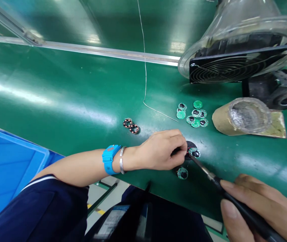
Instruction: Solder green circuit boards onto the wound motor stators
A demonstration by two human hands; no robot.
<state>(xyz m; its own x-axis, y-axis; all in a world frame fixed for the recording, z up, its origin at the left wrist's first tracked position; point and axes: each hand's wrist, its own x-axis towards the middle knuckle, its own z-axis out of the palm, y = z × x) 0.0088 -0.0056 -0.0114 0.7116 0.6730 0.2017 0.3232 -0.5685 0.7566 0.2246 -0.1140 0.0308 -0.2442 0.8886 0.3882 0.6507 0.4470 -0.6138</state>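
So the spot to look at is this little round circuit board (195, 153) on the green bench (83, 97), right by a dark disc (192, 145), with a bit of red wire (189, 148) at its left edge. The person's right hand (267, 205) has a soldering iron (217, 184) pinched pen-style between thumb and fingers, coming in from the board's lower right. The tip's right at the board's left edge, but can't really tell if it's touching. The left hand (160, 150) is curled just left of the board, thumb and finger bunched together by the red wire; whether they've actually got it pinched is too tiny to see. A second board (182, 173) sits on the near side of the first one. Behind it there's a loose bunch of round boards (196, 113), and a silvery wire (146, 77) ends behind and to its left. Two copper coils (134, 129) are well off to its left. The cardboard tube (220, 117) is behind it to the right, with a black fan (224, 67) farther back.
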